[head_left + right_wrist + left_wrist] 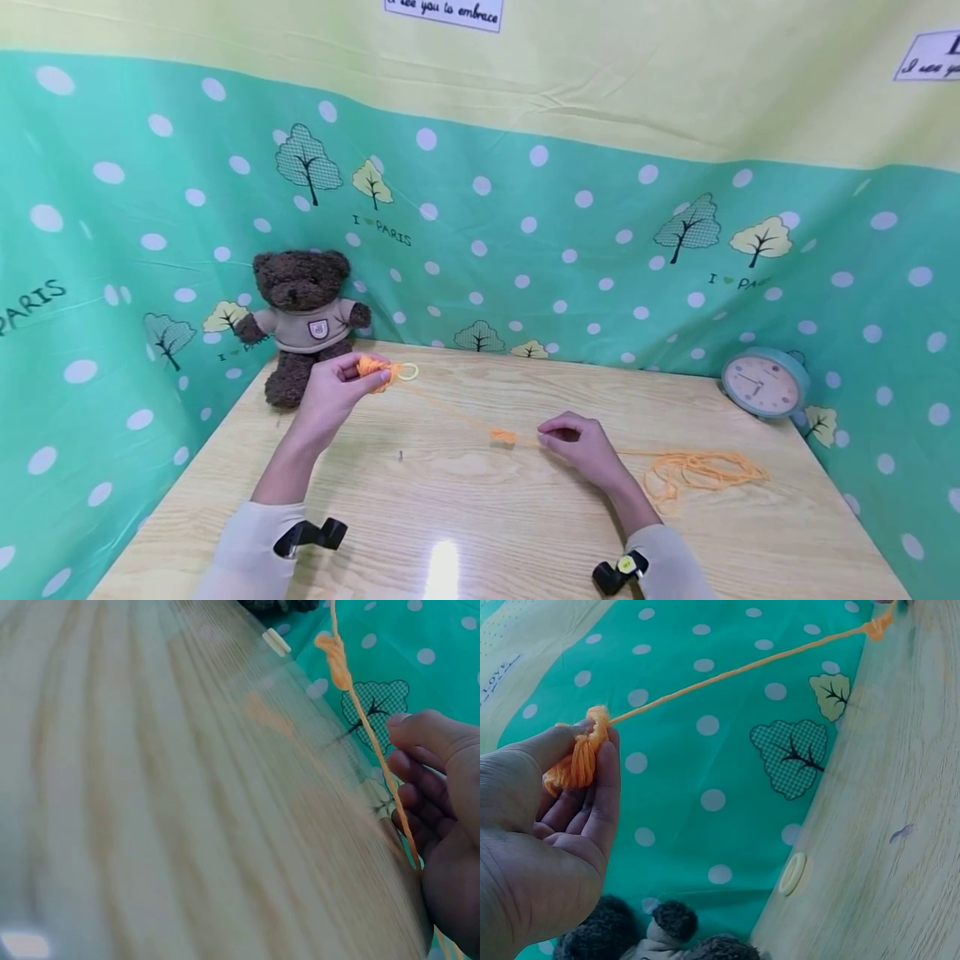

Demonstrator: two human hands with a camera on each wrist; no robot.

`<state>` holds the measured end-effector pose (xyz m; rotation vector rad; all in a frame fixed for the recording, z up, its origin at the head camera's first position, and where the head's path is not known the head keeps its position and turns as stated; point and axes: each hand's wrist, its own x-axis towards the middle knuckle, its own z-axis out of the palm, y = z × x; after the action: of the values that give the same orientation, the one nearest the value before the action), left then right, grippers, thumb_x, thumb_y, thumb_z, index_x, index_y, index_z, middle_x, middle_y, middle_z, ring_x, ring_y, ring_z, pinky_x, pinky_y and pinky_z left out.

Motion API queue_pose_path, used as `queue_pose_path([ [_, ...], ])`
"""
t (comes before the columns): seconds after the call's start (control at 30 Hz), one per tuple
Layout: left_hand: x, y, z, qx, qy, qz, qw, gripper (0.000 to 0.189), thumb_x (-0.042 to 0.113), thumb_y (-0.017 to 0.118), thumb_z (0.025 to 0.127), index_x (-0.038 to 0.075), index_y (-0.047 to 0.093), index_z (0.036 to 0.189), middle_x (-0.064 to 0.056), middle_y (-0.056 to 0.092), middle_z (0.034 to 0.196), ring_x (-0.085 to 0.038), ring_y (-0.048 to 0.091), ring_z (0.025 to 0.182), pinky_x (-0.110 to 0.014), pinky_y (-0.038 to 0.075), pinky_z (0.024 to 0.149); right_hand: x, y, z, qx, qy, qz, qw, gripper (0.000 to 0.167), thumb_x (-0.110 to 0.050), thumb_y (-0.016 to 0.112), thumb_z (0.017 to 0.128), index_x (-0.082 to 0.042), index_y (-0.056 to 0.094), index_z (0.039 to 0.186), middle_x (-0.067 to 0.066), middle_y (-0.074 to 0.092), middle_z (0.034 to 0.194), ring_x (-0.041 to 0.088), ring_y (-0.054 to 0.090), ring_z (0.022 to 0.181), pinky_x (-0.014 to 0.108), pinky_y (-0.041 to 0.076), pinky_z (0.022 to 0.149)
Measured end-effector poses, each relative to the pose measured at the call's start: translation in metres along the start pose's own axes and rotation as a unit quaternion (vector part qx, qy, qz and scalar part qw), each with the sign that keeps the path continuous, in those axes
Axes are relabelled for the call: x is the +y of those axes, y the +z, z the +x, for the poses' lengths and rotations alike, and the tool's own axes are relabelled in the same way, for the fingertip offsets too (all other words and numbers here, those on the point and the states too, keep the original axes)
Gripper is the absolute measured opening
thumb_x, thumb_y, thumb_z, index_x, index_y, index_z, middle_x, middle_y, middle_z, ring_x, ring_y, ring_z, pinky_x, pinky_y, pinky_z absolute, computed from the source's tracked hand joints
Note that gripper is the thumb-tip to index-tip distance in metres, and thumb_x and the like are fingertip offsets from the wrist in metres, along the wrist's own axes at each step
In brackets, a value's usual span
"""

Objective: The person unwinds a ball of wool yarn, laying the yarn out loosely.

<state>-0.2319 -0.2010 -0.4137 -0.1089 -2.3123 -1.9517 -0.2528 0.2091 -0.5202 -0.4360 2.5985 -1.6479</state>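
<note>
My left hand (337, 396) pinches a small wound bundle of orange yarn (574, 765) between thumb and fingers, raised above the table. From it a straight strand with a knotted clump (503, 436) partway along runs toward my right hand (581, 446). In the right wrist view, that strand (375, 739) passes along the loosely curled fingers, and its lower part disappears behind the palm. Beyond the right hand, loose loops of the same yarn (705, 471) lie on the table. A cream ring (793, 874) rests on the tabletop, apart from the left hand.
A brown teddy bear (303, 325) in a beige top sits at the back left of the wooden table (450, 517). A round teal clock (765, 382) stands at the back right. A polka-dot curtain (555, 233) hangs behind. A small dark speck (401, 455) shows on the tabletop.
</note>
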Motion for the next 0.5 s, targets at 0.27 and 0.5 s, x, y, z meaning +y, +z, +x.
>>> queue_pose_path([
  [0.27, 0.001, -0.0024, -0.0016, -0.001, 0.005, -0.011, 0.9999, 0.038, 0.02, 0.076, 0.096, -0.006, 0.068, 0.121, 0.012, 0.074, 0.094, -0.004, 0.069, 0.088, -0.022, 0.059, 0.078, -0.0001, 0.004, 0.0, -0.011, -0.015, -0.038, 0.9991, 0.016, -0.016, 0.084, 0.087, -0.018, 0.081, 0.102, -0.001, 0.074, 0.101, 0.008, 0.066, 0.093, 0.021, 0.055, 0.084],
  [0.5, 0.0014, -0.0017, -0.0009, -0.006, 0.007, -0.011, 0.9999, 0.038, 0.02, 0.076, 0.096, -0.006, 0.068, 0.122, 0.013, 0.074, 0.095, -0.004, 0.069, 0.088, -0.022, 0.059, 0.079, -0.001, 0.0028, -0.0021, -0.006, -0.019, -0.051, 0.9985, 0.005, -0.02, 0.082, 0.09, -0.022, 0.081, 0.094, -0.003, 0.072, 0.097, 0.009, 0.064, 0.092, 0.021, 0.053, 0.082],
])
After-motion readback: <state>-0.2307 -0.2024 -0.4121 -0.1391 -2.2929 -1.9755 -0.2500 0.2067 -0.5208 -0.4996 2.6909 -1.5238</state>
